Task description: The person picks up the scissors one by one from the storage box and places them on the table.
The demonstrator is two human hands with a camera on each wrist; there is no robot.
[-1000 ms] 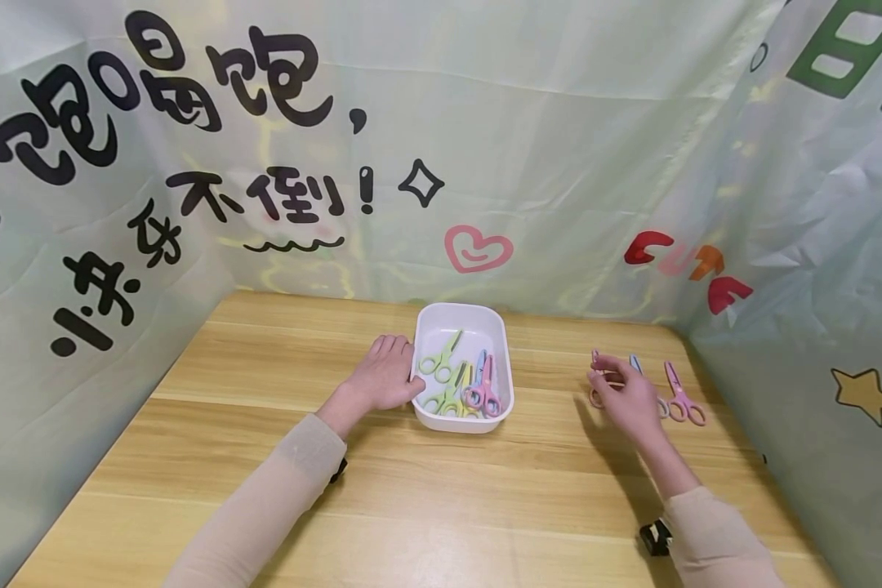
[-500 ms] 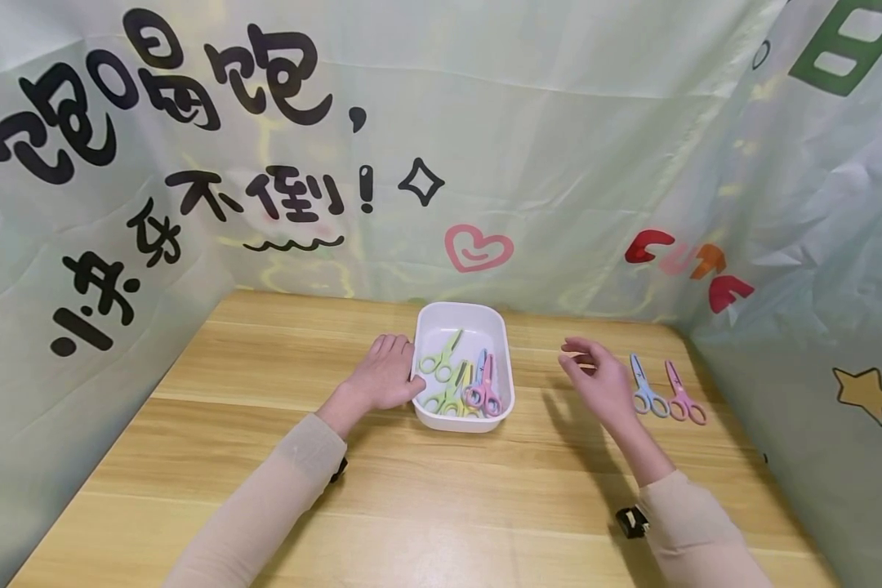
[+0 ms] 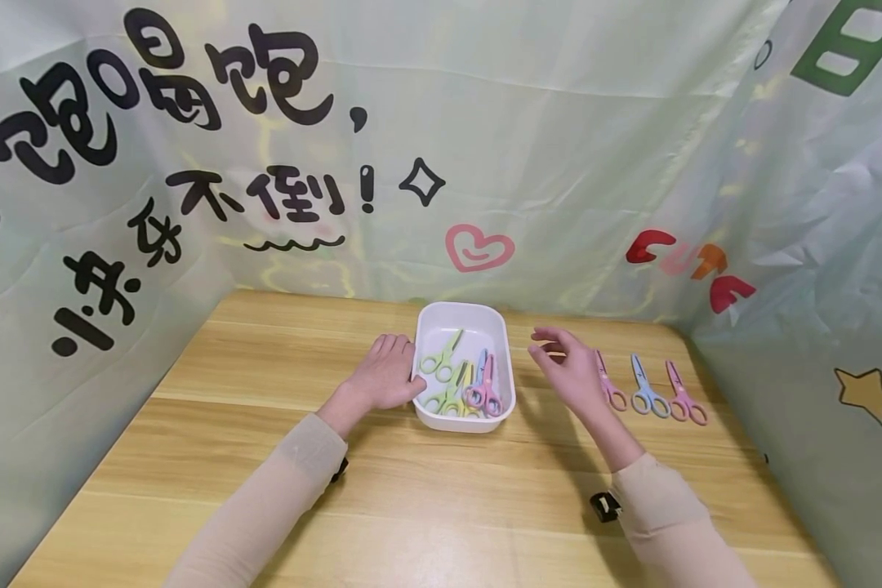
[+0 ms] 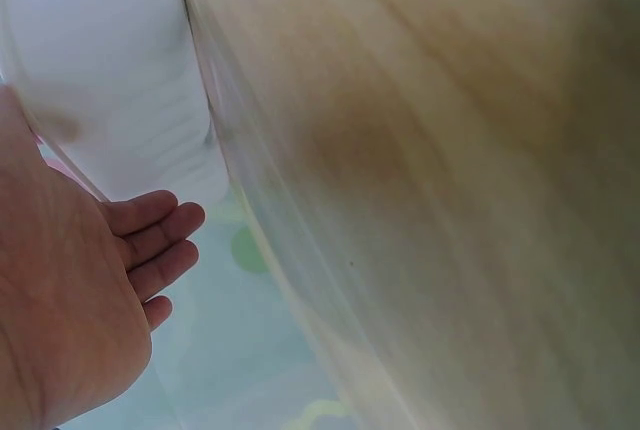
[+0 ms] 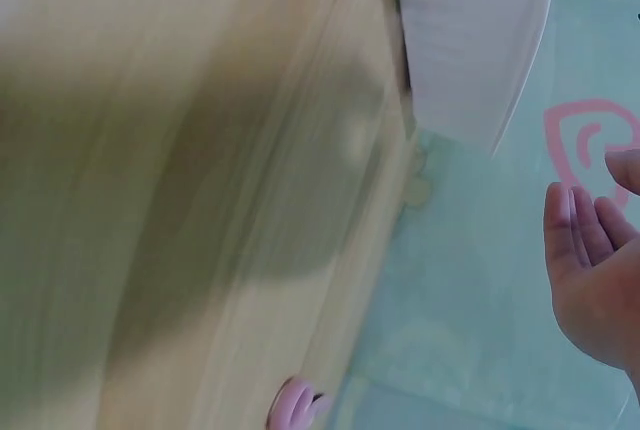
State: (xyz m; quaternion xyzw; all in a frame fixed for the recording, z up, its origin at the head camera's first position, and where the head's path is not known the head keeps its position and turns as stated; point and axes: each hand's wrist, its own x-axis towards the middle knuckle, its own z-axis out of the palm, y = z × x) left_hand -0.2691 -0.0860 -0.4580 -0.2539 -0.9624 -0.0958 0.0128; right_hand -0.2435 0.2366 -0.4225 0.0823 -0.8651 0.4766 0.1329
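A white plastic box [image 3: 462, 425] holds several children's scissors, among them green scissors [image 3: 442, 364] and pink scissors [image 3: 489, 390]. My left hand [image 3: 384, 371] rests at the box's left side, its thumb over the rim and its fingers relaxed along the outer wall [image 4: 120, 70]. Between the box and a row of scissors, my right hand [image 3: 567, 367] is raised above the table with fingers loosely bent and nothing in them. That row has pink scissors [image 3: 614, 397] partly behind this hand, blue scissors [image 3: 648, 396] and another pink pair [image 3: 683, 400].
The wooden table [image 3: 441, 506] is enclosed by a printed fabric backdrop [image 3: 559, 163] at the back and both sides. A shadow [image 3: 559, 441] of the right arm falls on the tabletop.
My right hand has moved left, away from the row of scissors towards the box, uncovering the blue scissors and part of the nearer pink pair. The left hand and box stay put.
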